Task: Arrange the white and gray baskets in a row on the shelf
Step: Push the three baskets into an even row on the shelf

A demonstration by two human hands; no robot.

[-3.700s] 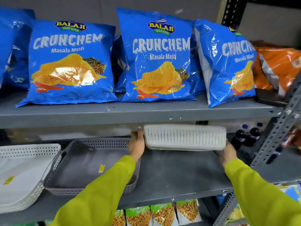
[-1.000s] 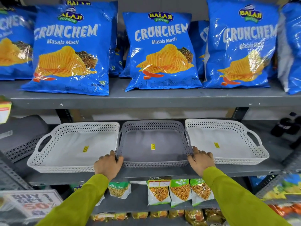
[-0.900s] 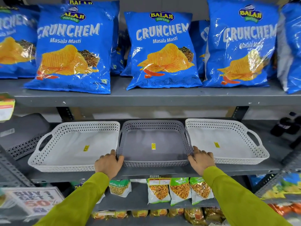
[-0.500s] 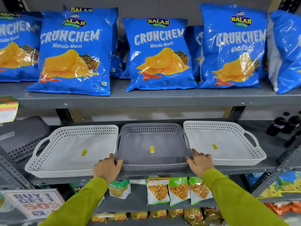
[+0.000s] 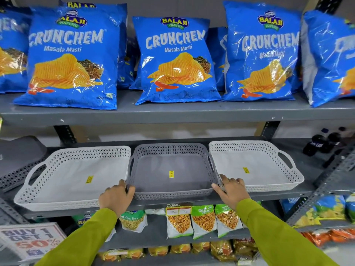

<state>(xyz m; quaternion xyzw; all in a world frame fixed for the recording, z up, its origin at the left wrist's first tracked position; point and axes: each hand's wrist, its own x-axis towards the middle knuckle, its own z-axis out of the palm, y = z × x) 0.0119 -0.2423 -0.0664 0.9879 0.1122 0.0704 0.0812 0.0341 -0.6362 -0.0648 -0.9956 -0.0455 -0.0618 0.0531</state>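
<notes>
Three perforated baskets stand side by side on the middle shelf (image 5: 192, 201): a white basket (image 5: 63, 181) at the left, a gray basket (image 5: 171, 164) in the centre, a second white basket (image 5: 261, 166) at the right. Each carries a small yellow sticker inside. My left hand (image 5: 115, 198) grips the gray basket's front left corner, its thumb on the front wall. My right hand (image 5: 229, 191) grips the front right corner, fingers between the gray basket and the right white one. Both sleeves are yellow-green.
Blue chip bags (image 5: 176, 60) fill the upper shelf just above the baskets. Dark gray baskets (image 5: 17, 162) lie at the far left, dark bottles (image 5: 322, 143) at the far right. Snack packets (image 5: 203, 219) hang below. A slotted metal upright (image 5: 330, 181) crosses at the right.
Earlier I carried a white basket tilted onto the shelf's right side. Over the last second both hands have stayed on the gray basket's front corners; only the view has shifted slightly.
</notes>
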